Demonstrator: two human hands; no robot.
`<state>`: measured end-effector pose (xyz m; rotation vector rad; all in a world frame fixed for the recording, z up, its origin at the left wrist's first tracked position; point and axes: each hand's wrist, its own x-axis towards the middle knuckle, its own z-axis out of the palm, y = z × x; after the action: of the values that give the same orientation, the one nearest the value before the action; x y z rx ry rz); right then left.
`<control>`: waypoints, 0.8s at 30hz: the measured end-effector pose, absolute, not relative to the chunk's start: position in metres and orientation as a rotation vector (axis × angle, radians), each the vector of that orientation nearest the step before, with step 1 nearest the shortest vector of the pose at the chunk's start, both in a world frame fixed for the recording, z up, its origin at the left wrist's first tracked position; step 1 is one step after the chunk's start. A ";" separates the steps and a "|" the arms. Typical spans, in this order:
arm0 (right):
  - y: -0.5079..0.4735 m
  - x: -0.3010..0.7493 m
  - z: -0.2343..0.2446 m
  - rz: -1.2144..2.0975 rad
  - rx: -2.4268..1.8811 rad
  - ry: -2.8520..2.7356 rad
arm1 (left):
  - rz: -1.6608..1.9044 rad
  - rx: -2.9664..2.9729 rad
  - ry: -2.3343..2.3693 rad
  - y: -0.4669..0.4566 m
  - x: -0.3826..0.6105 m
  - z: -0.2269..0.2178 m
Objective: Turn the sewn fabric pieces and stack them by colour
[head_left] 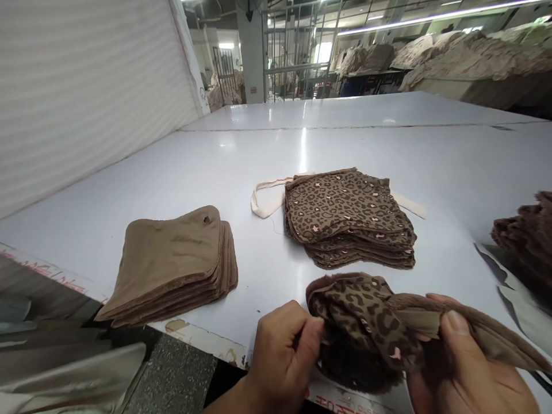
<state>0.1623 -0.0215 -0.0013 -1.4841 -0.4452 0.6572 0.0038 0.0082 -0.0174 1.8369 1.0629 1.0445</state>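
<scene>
head view: left hand (282, 357) and right hand (468, 368) clench a furry leopard-print cloth (362, 322), fingers gripping it, near a stacked leopard-print pile (349, 221).

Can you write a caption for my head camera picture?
Left hand and right hand grip leopard-print fabric beside a plain brown stack and a leopard-print stack.

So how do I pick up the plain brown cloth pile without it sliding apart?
Probably best to take the plain brown cloth pile by its thick right edge, coming from the right. The layers show there, slightly stepped, so you can pinch them all together from top and bottom. The pointed left corner looks thin and floppy, so it would likely slip.
</scene>
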 end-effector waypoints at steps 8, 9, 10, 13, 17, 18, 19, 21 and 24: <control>-0.022 0.157 -0.009 0.935 -1.382 -0.298 | 1.000 1.710 0.850 0.014 0.020 -0.018; -0.020 0.161 -0.008 0.925 -1.354 -0.228 | 0.972 1.702 0.770 0.014 0.018 -0.020; -0.018 0.165 -0.007 0.926 -1.324 -0.159 | 0.942 1.711 0.689 0.013 0.015 -0.023; -0.010 0.172 0.001 0.968 -1.237 -0.081 | 0.838 1.707 0.543 0.011 0.004 -0.027; -0.008 0.167 0.004 0.967 -1.204 -0.125 | 0.565 1.545 0.684 0.013 -0.009 -0.020; -0.010 0.165 0.002 0.947 -1.225 -0.140 | 0.560 1.554 0.781 0.015 -0.011 -0.016; -0.013 0.163 -0.001 0.923 -1.254 -0.176 | 0.592 1.576 0.894 0.018 -0.011 -0.013; -0.021 0.161 -0.012 0.863 -1.316 -0.320 | 0.687 1.598 1.079 0.023 -0.007 -0.006; -0.033 0.164 -0.031 0.805 -1.376 -0.586 | 0.668 1.589 1.002 0.028 0.006 -0.005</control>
<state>0.1639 -0.0328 -0.0308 -1.3759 -0.5861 0.8054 0.0059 0.0284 -0.0051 1.5890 1.0024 0.6679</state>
